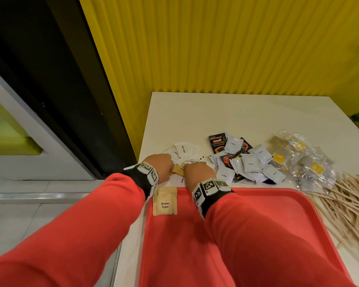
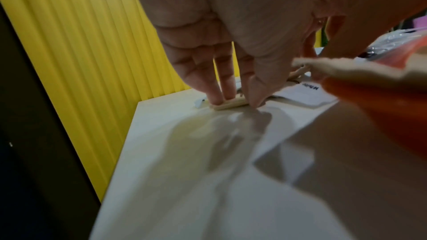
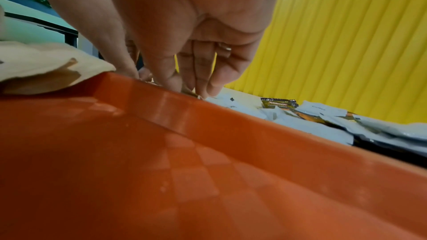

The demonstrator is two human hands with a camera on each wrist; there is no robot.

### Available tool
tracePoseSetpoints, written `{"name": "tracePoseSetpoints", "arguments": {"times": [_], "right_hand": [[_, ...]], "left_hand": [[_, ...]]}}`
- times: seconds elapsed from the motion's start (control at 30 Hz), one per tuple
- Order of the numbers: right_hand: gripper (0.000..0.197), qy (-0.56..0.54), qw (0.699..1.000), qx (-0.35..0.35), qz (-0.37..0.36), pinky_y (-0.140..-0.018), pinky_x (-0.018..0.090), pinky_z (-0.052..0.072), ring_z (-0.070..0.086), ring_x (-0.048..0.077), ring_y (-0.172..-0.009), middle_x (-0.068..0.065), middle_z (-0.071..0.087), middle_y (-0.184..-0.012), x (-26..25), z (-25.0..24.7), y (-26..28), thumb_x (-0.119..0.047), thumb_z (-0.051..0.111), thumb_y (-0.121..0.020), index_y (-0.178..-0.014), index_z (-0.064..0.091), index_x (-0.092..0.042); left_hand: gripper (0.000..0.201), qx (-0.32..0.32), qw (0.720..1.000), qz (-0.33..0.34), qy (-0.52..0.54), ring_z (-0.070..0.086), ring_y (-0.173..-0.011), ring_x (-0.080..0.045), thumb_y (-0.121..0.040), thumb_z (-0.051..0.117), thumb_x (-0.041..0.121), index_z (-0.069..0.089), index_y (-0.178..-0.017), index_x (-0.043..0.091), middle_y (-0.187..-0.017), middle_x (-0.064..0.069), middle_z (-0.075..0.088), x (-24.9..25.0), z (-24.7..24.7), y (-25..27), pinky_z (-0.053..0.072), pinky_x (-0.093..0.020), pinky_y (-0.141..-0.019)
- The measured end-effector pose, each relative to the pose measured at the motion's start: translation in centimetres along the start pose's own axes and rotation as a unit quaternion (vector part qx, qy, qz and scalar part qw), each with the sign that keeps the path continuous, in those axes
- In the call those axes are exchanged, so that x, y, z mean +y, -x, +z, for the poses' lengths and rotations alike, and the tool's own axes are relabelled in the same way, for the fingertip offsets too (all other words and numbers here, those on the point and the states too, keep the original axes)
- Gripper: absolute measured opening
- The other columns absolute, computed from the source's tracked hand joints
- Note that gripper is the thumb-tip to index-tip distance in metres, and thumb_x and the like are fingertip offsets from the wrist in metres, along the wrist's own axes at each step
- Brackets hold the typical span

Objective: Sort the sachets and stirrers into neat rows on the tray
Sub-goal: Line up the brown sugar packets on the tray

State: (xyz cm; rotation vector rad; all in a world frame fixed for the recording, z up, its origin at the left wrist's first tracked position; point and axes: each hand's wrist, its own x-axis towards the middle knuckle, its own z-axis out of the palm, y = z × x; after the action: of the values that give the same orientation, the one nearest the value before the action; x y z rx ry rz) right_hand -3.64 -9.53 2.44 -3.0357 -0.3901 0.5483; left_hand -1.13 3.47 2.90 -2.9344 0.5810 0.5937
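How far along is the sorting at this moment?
Barely started. Done: a small stack of brown sugar sachets lies at the red tray's far left corner. In hand: the left hand and right hand together gather more tan sachets on the table. Left: the white sugar sachets, coffee sachets, clear-wrapped packets and wooden stirrers, all off the tray.

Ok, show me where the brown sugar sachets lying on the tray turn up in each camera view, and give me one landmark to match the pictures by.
Head view: the brown sugar sachets lie at the tray's far left corner, between the two wrists.
Left wrist view: a blurred tan edge at mid right is probably them.
Right wrist view: at the left edge, overhanging the rim.
Shared landmark: the red tray.
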Motion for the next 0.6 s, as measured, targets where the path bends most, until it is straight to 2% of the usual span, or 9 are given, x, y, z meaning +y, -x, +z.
{"name": "tracePoseSetpoints", "arguments": {"times": [0.07,0.1,0.13,0.2,0.3,0.4,0.43,0.5,0.6], "right_hand": [[0.029,-0.013,1.0,0.009,-0.003,-0.083,0.034,0.048,0.054,0.026,-0.114,0.011,0.059,-0.12,0.0,-0.1,-0.1,-0.006,0.043,-0.091,-0.117,0.056,-0.007],[0.028,-0.032,0.999,0.016,0.002,-0.08,0.033,0.047,0.056,0.026,-0.111,0.011,0.059,-0.118,0.1,-0.2,-0.1,-0.005,0.043,-0.091,-0.116,0.056,-0.007],[0.026,-0.062,0.998,0.029,0.011,-0.075,0.032,0.046,0.058,0.026,-0.106,0.011,0.061,-0.115,0.2,-0.3,-0.1,-0.005,0.041,-0.091,-0.113,0.056,-0.007],[0.018,-0.148,0.986,0.073,0.037,-0.065,0.027,0.038,0.059,0.025,-0.089,0.012,0.064,-0.103,0.7,-0.4,0.2,-0.008,0.039,-0.093,-0.1,0.056,-0.008],[0.014,-0.32,0.933,0.148,0.079,-0.061,0.025,0.036,0.053,0.02,-0.073,0.009,0.062,-0.083,1.7,-0.2,1.1,-0.012,0.045,-0.091,-0.082,0.055,-0.013],[0.019,-0.448,0.866,0.192,0.109,-0.064,0.03,0.047,0.058,0.022,-0.076,0.008,0.064,-0.084,2.9,0.1,2.1,-0.005,0.051,-0.085,-0.071,0.054,-0.017],[0.022,-0.485,0.845,0.193,0.115,-0.07,0.036,0.052,0.06,0.024,-0.081,0.008,0.064,-0.085,3.2,0.3,2.5,-0.004,0.052,-0.084,-0.068,0.053,-0.02],[0.025,-0.537,0.814,0.187,0.123,-0.077,0.042,0.054,0.062,0.026,-0.086,0.008,0.063,-0.085,3.6,0.8,3.5,-0.005,0.056,-0.084,-0.068,0.051,-0.024],[0.024,-0.584,0.784,0.168,0.128,-0.064,0.033,0.049,0.058,0.022,-0.07,0.009,0.059,-0.075,3.8,1.7,4.9,-0.004,0.056,-0.088,-0.071,0.051,-0.02]], "left_hand": [[0.02,0.01,1.0,-0.001,0.029,0.048,-0.073,-0.023,-0.081,0.053,0.011,0.049,-0.062,0.014,-0.064,0.002,0.042,-0.3,-0.1,0.3,0.033,-0.024,-0.057],[0.023,0.015,0.998,-0.007,0.058,0.045,-0.071,-0.021,-0.08,0.053,0.011,0.044,-0.059,0.017,-0.064,0.001,0.043,-0.5,-0.2,0.6,0.03,-0.023,-0.053],[0.021,0.031,0.995,-0.014,0.094,0.045,-0.071,-0.02,-0.08,0.053,0.012,0.045,-0.061,0.017,-0.067,-0.001,0.047,-0.7,-0.5,0.9,0.03,-0.023,-0.053],[0.01,0.076,0.98,-0.035,0.178,0.048,-0.071,-0.019,-0.08,0.054,0.014,0.054,-0.07,0.014,-0.073,-0.002,0.054,-1.3,-1.0,1.6,0.037,-0.024,-0.058],[0.004,0.156,0.931,-0.082,0.32,0.054,-0.075,-0.016,-0.08,0.059,0.009,0.061,-0.077,0.01,-0.076,0.0,0.058,-2.3,-1.6,3.0,0.046,-0.027,-0.065],[0.011,0.209,0.886,-0.107,0.399,0.056,-0.075,-0.012,-0.082,0.06,0.004,0.062,-0.079,0.014,-0.079,0.001,0.06,-2.7,-1.7,4.6,0.046,-0.019,-0.065],[0.011,0.213,0.875,-0.11,0.42,0.056,-0.074,-0.009,-0.083,0.061,0.004,0.062,-0.081,0.016,-0.079,0.001,0.061,-2.7,-1.5,5.1,0.046,-0.017,-0.065],[0.017,0.199,0.855,-0.11,0.467,0.058,-0.075,-0.007,-0.083,0.063,0.005,0.06,-0.08,0.021,-0.079,0.004,0.062,-2.3,-1.0,6.2,0.046,-0.018,-0.07],[0.024,0.142,0.846,-0.089,0.506,0.059,-0.073,-0.009,-0.083,0.064,0.003,0.057,-0.078,0.026,-0.078,0.004,0.063,-1.1,0.5,7.6,0.046,-0.023,-0.072]]}}
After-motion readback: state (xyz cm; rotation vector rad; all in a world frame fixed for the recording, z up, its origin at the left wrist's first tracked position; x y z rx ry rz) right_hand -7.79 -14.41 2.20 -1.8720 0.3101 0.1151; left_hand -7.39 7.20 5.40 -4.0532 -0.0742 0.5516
